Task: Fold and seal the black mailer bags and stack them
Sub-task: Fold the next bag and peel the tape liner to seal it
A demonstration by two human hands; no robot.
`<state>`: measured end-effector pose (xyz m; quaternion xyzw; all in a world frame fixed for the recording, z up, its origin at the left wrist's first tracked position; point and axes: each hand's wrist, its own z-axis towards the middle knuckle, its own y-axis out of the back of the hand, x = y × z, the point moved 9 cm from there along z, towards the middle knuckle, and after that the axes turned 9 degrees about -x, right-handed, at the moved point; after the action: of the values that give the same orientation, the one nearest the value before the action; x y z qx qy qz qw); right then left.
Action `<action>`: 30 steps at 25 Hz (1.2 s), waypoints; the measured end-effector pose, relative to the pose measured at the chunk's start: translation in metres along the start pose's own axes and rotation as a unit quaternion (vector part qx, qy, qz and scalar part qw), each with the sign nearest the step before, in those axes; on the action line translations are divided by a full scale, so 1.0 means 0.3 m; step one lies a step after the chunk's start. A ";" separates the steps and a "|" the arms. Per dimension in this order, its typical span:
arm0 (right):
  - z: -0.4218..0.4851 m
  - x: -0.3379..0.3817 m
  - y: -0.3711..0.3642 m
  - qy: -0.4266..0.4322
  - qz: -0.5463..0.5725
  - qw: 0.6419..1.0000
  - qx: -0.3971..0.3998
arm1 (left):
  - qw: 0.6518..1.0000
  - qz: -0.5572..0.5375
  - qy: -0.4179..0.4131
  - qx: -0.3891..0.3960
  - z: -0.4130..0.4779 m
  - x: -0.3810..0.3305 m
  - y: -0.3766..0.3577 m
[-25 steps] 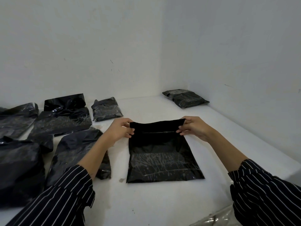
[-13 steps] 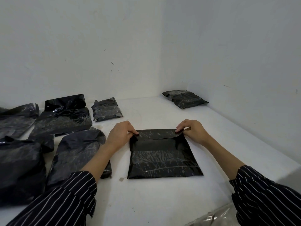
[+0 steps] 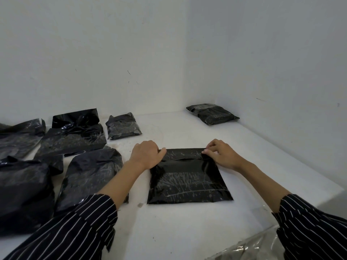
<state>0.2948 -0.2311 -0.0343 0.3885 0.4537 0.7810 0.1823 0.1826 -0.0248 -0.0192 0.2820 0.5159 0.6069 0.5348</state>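
Left hand [image 3: 145, 154] and right hand [image 3: 219, 155] — two grips pinching one folded mailer bag [image 3: 187, 179]; six other bags [image 3: 90, 175] around.

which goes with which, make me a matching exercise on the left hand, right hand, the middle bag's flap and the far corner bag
1. left hand
2. right hand
3. flap
4. corner bag

A. folded down, lying flat
B. lying apart, far right
C. at the flap's right end
D. at the flap's left end

Pairs: 1-D, 2-C, 3-A, 4-B
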 end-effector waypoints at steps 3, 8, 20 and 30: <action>0.024 0.016 -0.008 0.001 -0.061 0.998 -0.006 | 0.999 0.033 -0.011 0.012 0.013 -0.016 -0.029; 0.070 -0.006 -0.021 -0.126 0.019 0.990 0.061 | 0.994 -0.058 0.050 0.079 0.061 0.047 -0.065; 0.074 0.000 0.031 -0.209 0.072 0.975 -0.005 | 0.949 -0.250 0.181 0.071 0.043 0.104 -0.061; -0.013 0.001 0.015 -0.287 0.332 0.898 -0.010 | 0.862 -0.438 0.246 0.072 0.004 0.121 -0.064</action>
<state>0.2918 -0.2354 -0.0315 0.7222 0.2182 0.6552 0.0382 0.1807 0.0079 -0.0442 -0.0935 0.7434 0.3203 0.5797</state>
